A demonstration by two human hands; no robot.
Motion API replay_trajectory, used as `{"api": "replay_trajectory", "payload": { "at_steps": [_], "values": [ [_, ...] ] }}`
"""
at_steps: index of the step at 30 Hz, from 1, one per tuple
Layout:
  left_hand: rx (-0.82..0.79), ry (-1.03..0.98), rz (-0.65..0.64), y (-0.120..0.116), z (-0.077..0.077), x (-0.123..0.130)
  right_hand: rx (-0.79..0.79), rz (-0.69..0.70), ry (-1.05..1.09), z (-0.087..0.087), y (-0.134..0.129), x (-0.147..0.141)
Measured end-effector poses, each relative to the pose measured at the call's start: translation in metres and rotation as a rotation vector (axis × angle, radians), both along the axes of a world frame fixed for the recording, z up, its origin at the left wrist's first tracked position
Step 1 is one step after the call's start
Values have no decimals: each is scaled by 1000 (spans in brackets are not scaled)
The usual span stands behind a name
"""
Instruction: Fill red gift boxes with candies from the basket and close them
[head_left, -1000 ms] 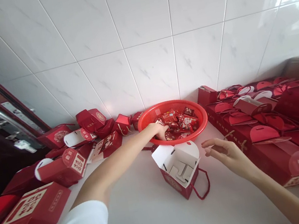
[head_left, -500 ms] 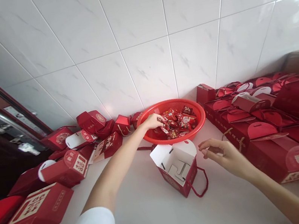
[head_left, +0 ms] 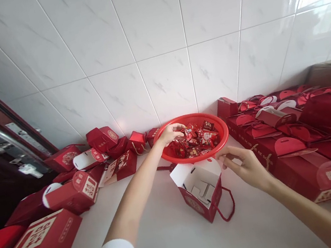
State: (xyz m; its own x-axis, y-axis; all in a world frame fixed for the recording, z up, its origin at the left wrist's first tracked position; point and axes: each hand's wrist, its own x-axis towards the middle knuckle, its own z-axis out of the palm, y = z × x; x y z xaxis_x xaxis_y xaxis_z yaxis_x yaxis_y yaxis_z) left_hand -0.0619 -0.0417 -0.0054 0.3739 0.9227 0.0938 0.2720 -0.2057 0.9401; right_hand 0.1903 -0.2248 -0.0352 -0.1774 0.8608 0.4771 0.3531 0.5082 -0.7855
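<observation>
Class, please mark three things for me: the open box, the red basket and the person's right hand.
Open box (head_left: 195, 204): head view, on its printed outer wall.
Red basket (head_left: 224, 131): head view, on the right side of its rim.
Right hand (head_left: 247, 165): head view, on the back of the hand.

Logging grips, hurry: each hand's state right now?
Left hand: curled over the plastic basket, grip on a wrapped candy unclear.
Right hand: loosely curled beside the open gift box, grip on its flap unclear.

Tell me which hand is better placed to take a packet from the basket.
Probably the left hand: it is over the basket, fingers close to the packets. The right hand is outside the basket, near the open box.
</observation>
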Motion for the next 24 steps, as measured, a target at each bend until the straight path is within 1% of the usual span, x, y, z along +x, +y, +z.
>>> {"api": "replay_trajectory", "payload": {
  "at_steps": [2, 4, 6, 8, 10, 12, 14, 17, 20, 24],
  "values": [
    [-23, -18, -17, -2, 0, 0, 57, 2, -7, 14, 16, -7],
    [-41, -19, -31, -4, 0, 0, 76, 0, -7, 25, 41, -17],
    [-48, -7, -42, -5, 0, -1, 14, -42, -4, 33, 70, -29],
    [-37, 3, -46, -7, 0, -1, -108, -95, 45, 34, 100, -42],
    [-16, 8, -42, -9, 1, -1, -195, -56, 112, 31, 123, -54],
    [0, 17, -38, -10, 3, 1, -234, 23, 151, 26, 138, -61],
    [19, 36, -50, -11, 5, 3, -258, 94, 180, 20, 143, -63],
    [69, 35, -106, -11, 7, 6, -299, 164, 232, 16, 140, -57],
    [107, 4, -155, -10, 8, 7, -333, 204, 265, 16, 135, -52],
    [104, 4, -172, -10, 8, 7, -355, 246, 287, 19, 133, -50]
  ]
}}
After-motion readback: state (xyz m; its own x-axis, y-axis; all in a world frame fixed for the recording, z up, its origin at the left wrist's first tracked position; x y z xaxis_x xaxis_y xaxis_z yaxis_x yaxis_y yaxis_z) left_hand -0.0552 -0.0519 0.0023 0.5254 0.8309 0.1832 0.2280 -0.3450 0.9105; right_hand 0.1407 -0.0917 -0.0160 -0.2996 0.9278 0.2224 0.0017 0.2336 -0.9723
